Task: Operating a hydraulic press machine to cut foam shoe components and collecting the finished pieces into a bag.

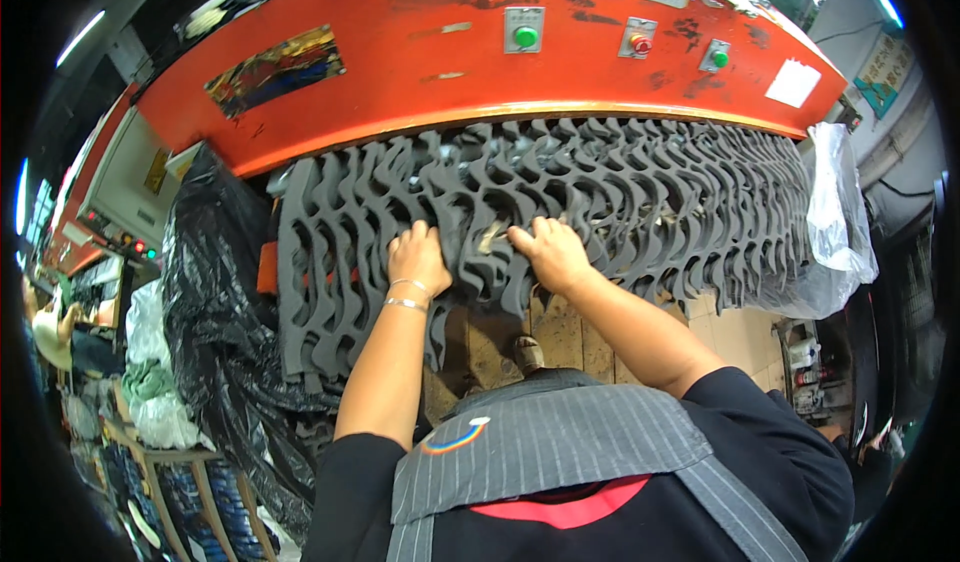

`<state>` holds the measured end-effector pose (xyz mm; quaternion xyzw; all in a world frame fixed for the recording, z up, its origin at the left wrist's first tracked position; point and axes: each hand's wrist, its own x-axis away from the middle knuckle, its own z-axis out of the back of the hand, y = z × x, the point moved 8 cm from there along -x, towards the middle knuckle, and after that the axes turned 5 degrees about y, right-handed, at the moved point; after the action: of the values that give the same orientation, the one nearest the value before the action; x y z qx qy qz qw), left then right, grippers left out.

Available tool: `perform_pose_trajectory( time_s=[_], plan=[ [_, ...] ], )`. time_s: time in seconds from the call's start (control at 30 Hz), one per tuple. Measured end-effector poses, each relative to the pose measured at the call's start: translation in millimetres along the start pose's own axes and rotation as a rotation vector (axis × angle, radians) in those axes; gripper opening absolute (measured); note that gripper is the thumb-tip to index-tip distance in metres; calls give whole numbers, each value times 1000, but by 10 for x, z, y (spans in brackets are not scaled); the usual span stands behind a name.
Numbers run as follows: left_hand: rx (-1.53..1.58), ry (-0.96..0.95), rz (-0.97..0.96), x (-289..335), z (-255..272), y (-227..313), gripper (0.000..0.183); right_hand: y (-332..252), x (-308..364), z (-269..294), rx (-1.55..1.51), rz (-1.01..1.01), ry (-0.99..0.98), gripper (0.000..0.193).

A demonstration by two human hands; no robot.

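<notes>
A wide dark-grey sheet [660,177], apparently foam-like, spreads across in front of me, cut through with rows of curved holes that leave wavy strips. My left hand [418,262] is closed on the sheet left of its middle, with the fingertips sunk among the strips. To its right, my right hand [553,254] grips a strip, thumb pointing left and fingers curled over. Between both hands the sheet is bunched and sags toward me. A small pale yellowish scrap [491,236] shows there, beside my right thumb.
An orange machine beam [420,77] with a green button [525,37] and a red button [641,44] spans behind the sheet. Black plastic [215,292] hangs at left, clear plastic [838,212] at right. A wooden rack [185,502] stands lower left; wooden boards [575,332] lie underfoot.
</notes>
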<state>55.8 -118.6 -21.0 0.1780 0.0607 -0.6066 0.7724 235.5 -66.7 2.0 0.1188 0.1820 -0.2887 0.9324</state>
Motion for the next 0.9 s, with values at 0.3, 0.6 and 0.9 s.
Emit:
perform_pose_trajectory(
  time_s=[0.3,0.6,0.9],
  plan=[
    [26,-47,-27,130,-29,53,28,-1,138,-57,16,34,-136,42],
    [1156,-819,211,100,503,-623,31,327,-359,197,-578,295,-1323,58],
    [304,228,207,-1382,207,-2618,33,-741,-2907,-548,-615,454,-130,32]
  ],
)
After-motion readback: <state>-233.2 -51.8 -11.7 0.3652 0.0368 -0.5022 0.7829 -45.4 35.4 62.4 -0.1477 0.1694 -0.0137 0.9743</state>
